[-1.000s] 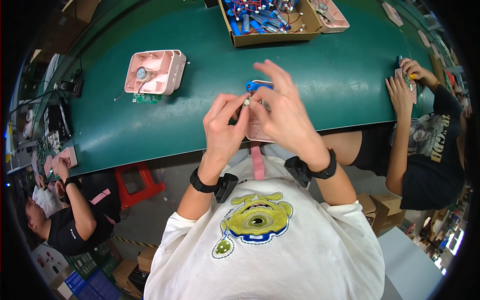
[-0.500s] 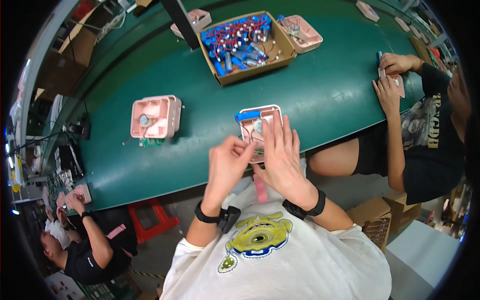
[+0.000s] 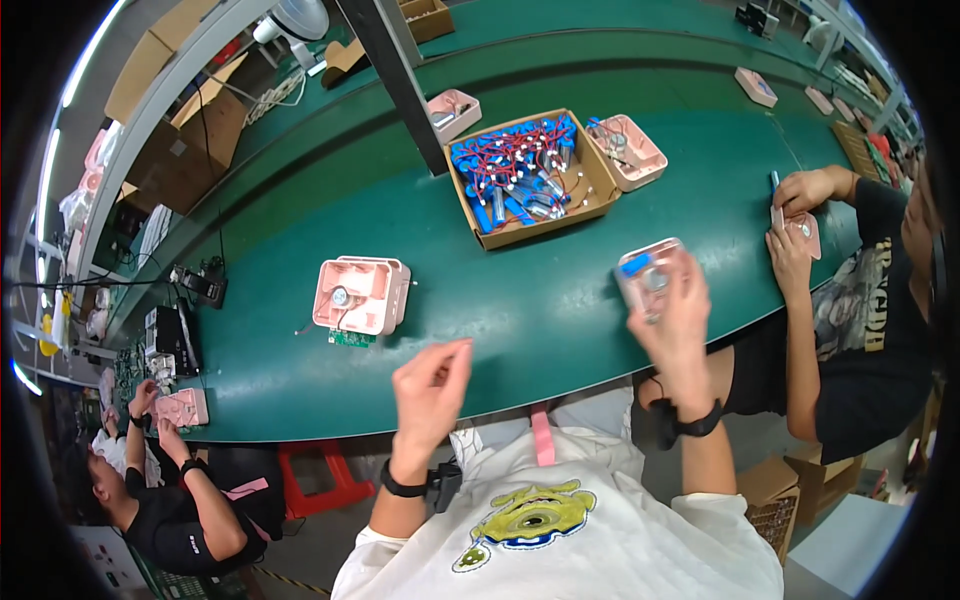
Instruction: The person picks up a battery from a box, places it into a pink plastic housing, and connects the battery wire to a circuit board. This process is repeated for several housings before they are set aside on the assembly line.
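To the right, my right hand point(image 3: 675, 325) grips a pink plastic casing point(image 3: 634, 290) by its near part, its fingers slightly blurred. Inside that casing lie a blue battery point(image 3: 635, 264) and a round silver speaker point(image 3: 656, 279); my fingers cover the rest. My left hand point(image 3: 430, 393) hovers over the table's near edge, fingertips pinched together, and nothing shows between them. Left of it, apart from both hands, rests a stack of pink casings point(image 3: 390, 312) with a speaker point(image 3: 341, 297) in the top one. A green circuit board point(image 3: 350, 339) hangs at its near side.
A cardboard box point(image 3: 548, 232) of blue batteries with red wires stands on the green table point(image 3: 500, 300). Beside it are pink casings point(image 3: 648, 178) point(image 3: 458, 112) and a dark metal post point(image 3: 405, 95). Co-workers sit right point(image 3: 845, 290) and left point(image 3: 205, 500), handling pink casings.
My right hand has carried the pink casing to the right, away from my left hand. My left hand has come off the casing and stays on the left. The view has shifted.
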Demonstrator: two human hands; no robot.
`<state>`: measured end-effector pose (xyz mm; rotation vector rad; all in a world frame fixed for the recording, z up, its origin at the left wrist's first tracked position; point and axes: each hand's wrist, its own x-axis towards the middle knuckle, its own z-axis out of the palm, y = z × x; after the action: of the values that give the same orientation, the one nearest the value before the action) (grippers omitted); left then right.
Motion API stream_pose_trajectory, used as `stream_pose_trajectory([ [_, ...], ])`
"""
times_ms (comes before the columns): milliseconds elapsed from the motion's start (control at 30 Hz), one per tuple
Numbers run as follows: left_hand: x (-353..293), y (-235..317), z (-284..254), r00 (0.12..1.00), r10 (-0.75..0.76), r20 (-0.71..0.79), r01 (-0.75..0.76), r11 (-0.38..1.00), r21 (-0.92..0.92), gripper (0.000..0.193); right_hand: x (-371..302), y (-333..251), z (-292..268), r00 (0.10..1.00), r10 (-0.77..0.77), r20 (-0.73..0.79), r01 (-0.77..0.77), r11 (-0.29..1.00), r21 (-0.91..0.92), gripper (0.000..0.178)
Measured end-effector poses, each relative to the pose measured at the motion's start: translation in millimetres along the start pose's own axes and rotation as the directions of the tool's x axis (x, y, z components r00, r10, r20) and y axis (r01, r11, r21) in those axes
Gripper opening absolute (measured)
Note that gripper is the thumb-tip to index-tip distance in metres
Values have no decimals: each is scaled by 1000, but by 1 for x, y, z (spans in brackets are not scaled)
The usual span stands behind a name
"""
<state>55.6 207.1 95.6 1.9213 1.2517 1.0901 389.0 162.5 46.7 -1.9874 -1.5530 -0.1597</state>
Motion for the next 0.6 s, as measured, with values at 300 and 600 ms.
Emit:
stream_pose_trajectory([
  [300,-5,-17,28,996,-30,83,31,999,-11,9,62,99,-14,985,155,76,-142,977,-156,85],
  [600,-16,-31,-16,932,227,-284,-143,947,288,13,82,133,-6,983,132,126,-101,969,-226,85],
])
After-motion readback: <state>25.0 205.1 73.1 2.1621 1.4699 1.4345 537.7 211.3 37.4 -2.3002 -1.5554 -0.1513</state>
